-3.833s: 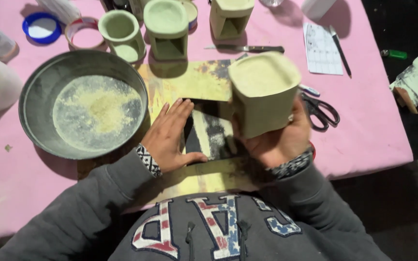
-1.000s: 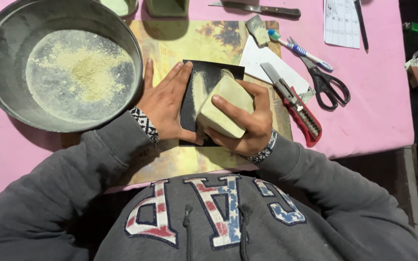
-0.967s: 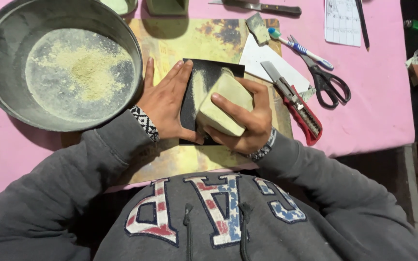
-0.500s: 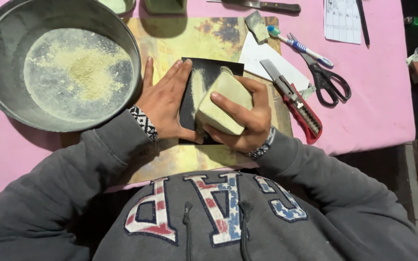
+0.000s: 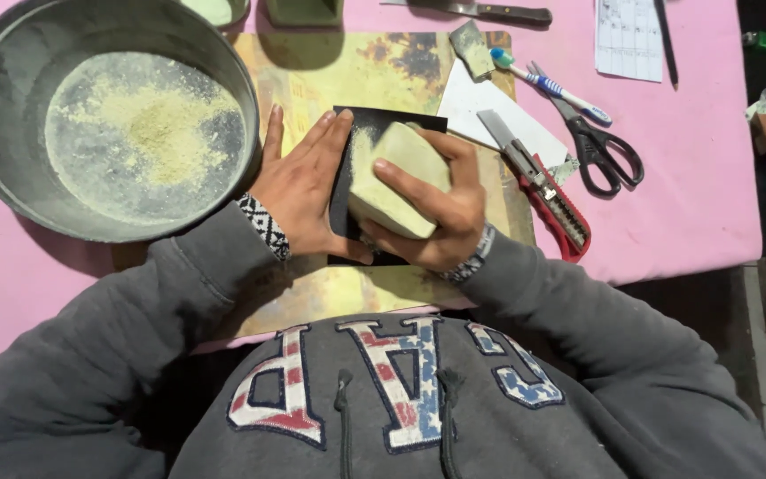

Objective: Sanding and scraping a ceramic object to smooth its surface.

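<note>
The right hand [image 5: 441, 208] is clamped around a pale green block [image 5: 394, 177], fingers wrapped over its top, pressing it onto a black abrasive sheet [image 5: 340, 191]. The left hand [image 5: 305, 186] lies flat, fingers together, pinning the sheet's left edge. Compared with half a second ago, both hands and the block hold nearly the same position. Right of the right hand lie a red utility knife [image 5: 547, 191] and scissors [image 5: 600, 146]. Left of the left hand stands a metal basin [image 5: 11, 191] containing pale powder.

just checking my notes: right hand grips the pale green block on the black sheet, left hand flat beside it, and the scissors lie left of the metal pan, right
Not quite: in the head view the scissors lie to the right, past the utility knife, far from the metal pan. The right hand does grip the pale green block on the black sheet, left hand flat beside it.
</note>
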